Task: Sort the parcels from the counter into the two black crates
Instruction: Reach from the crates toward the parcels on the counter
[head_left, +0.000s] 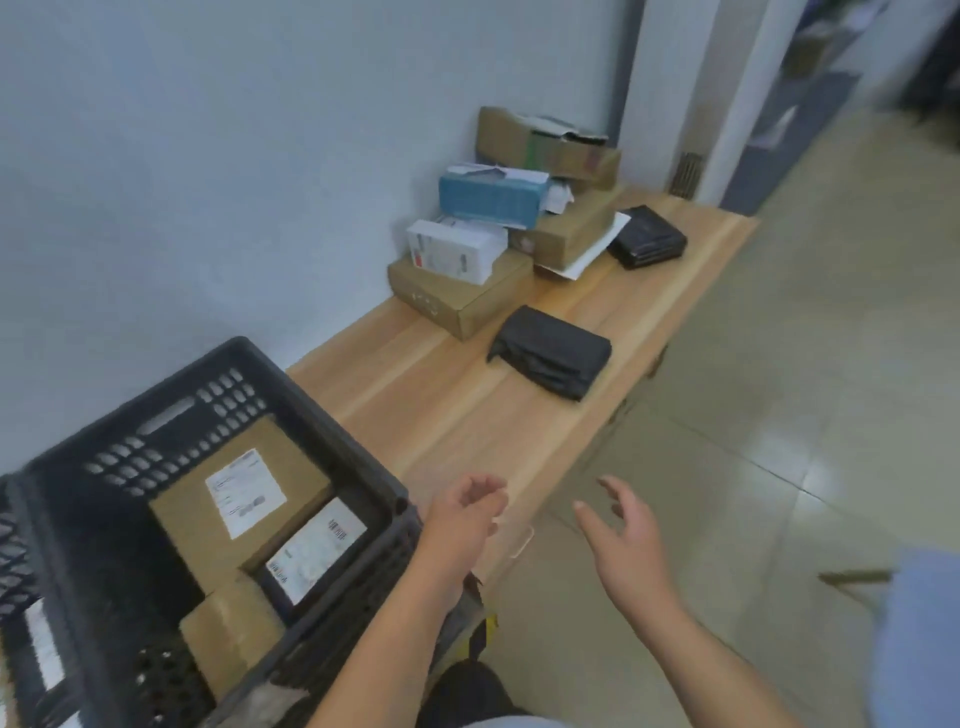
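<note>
A black crate stands at the near left of the wooden counter. It holds cardboard boxes with white labels and a dark parcel. A second black crate shows at the far left edge. On the counter lie a black bag parcel, another black parcel, and a stack of cardboard, white and blue boxes against the wall. My left hand hovers by the crate's right corner, fingers loosely curled, holding nothing. My right hand is spread open beyond the counter's front edge.
A pale wall runs behind the counter. Tiled floor lies to the right of the counter. A doorway and grey shelving stand at the far right. A white paper sheet lies under a brown box.
</note>
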